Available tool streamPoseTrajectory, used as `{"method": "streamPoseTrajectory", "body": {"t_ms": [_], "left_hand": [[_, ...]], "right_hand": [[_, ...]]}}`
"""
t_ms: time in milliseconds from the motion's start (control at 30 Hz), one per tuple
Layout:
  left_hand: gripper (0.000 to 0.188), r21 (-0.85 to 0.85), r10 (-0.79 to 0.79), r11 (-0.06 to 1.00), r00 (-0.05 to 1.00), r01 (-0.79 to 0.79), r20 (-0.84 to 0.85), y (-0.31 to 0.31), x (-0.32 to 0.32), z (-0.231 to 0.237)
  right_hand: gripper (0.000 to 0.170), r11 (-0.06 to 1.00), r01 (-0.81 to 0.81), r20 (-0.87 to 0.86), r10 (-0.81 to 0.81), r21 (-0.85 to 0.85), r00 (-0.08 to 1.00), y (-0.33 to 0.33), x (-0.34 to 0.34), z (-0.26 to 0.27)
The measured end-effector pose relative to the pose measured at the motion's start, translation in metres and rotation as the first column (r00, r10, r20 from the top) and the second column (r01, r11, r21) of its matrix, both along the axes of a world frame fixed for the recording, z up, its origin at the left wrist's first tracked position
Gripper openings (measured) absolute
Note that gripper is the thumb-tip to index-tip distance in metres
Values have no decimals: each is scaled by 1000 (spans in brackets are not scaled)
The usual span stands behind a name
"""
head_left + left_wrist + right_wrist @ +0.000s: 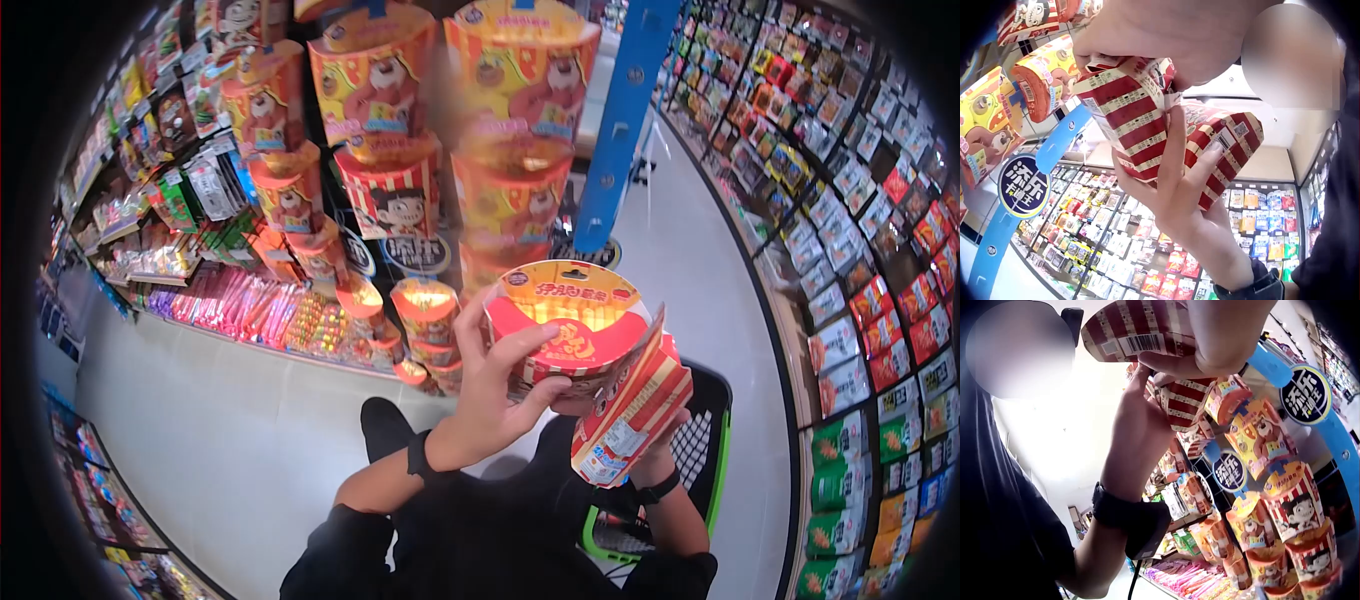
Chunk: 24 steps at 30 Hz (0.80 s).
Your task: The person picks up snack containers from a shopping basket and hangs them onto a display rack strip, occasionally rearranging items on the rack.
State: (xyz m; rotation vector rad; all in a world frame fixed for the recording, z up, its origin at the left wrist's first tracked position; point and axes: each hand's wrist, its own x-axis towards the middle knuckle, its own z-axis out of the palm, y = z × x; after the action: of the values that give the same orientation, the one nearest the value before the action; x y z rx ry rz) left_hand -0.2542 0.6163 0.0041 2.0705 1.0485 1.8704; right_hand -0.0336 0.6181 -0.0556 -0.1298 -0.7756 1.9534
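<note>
The left hand (495, 395) pinches a tub (590, 320) between finger and thumb, up in front of the person. The tub has red Chinese words on its yellow top, too fuzzy to read, and a red band with a gold mark. Just beside it, the right hand (662, 445) grips a box (635, 415) with red and cream stripes and a bar code (1142, 343). Lower down is a black basket (722, 468) with a green rim. Bear tubs (520, 85) hang near a blue post (612, 140). A round sign (1024, 185) says 添乐. Grey floor (230, 400) leaves room on the left, up to pink packs (240, 312).
</note>
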Motion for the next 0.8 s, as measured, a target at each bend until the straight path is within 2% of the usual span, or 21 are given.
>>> {"method": "streamPoseTrajectory", "body": {"t_ms": [133, 200, 233, 300, 333, 367, 433, 467, 567, 600, 633, 733, 800], "left_hand": [[66, 117, -58, 991, 992, 71, -114, 19, -5, 56], [69, 119, -81, 988, 986, 98, -144, 31, -7, 90], [70, 95, -95, 989, 985, 110, -147, 38, -7, 106], [67, 206, -51, 975, 985, 84, -163, 52, -4, 136], [66, 261, -28, 963, 985, 72, -169, 57, -4, 148], [64, 260, -46, 962, 989, 83, -143, 62, -3, 156], [59, 246, -91, 963, 992, 111, -91, 67, -2, 168], [54, 275, -58, 957, 987, 97, -148, 69, -6, 174], [51, 259, -157, 951, 986, 168, -61, 78, -10, 179], [63, 275, -101, 950, 978, 150, -184, 79, -18, 182], [68, 312, -195, 923, 973, 225, -127, 81, -18, 186], [88, 368, -391, 862, 919, 348, 45, 105, -14, 200], [77, 349, -549, 812, 817, 469, 179, 152, -18, 228]], "right_hand": [[93, 957, 10, 56, -27, 288, 998, 31, 15, 22], [90, 937, 127, 227, -208, 326, 951, 51, 18, 41], [95, 919, 166, 234, -261, 358, 937, 62, 19, 51], [105, 857, 264, 218, -388, 443, 895, 81, 20, 73], [111, 813, 296, 210, -446, 501, 870, 85, 17, 85], [119, 723, 325, 181, -526, 610, 831, 82, 9, 106], [124, 643, 297, 221, -599, 706, 770, 85, -6, 139], [127, 600, 280, 234, -636, 750, 736, 86, -13, 155], [127, 507, 119, 245, -593, 854, 767, 94, -17, 190], [127, 505, 102, 249, -579, 857, 776, 96, -18, 197], [127, 502, 85, 252, -565, 860, 786, 98, -20, 205], [122, 567, 157, 186, -500, 808, 846, 101, -27, 222], [117, 554, 230, 116, -519, 800, 847, 104, -33, 232]]}}
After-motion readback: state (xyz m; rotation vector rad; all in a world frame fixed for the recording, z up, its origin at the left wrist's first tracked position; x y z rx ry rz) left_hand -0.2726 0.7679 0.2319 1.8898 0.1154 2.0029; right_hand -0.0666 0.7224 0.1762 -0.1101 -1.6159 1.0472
